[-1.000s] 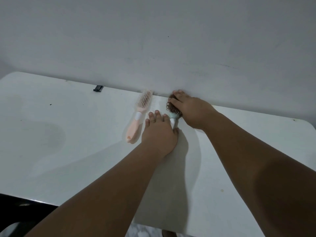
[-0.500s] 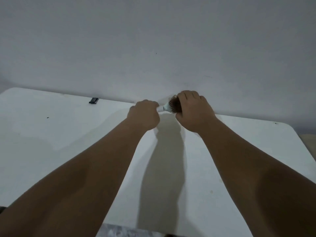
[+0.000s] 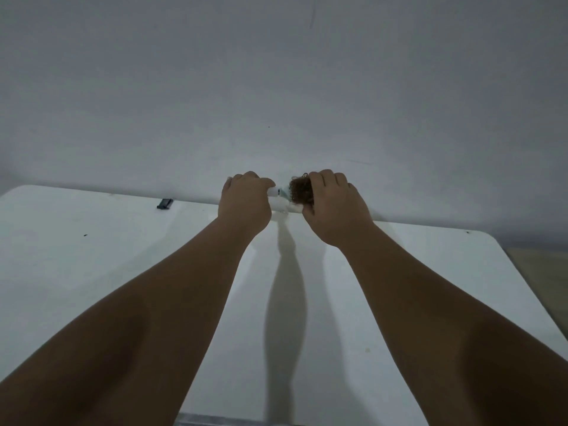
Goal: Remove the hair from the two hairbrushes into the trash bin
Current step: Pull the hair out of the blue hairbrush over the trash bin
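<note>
At the far edge of the white table, close to the pale grey wall, we find a small hairbrush with a white handle and pale blue head. It is held level between both hands, above the table's far edge. A clump of curly brown hair covers the head of the brush.

The left hand grips the handle. Its fingers are curled tight round it, and only a short white stub shows past them. The right hand is on the head end, its fingers curled over the top of the hair. We cannot tell how much hair is pinched, as the hand hides the far side.

Both bare forearms reach out from the near edge, and their shadows lie on the table between them. Further out, we note a small black clip at the table's far edge, well left of the hands, and a dark speck nearer us. A strip of tan floor shows past the table's right edge.
</note>
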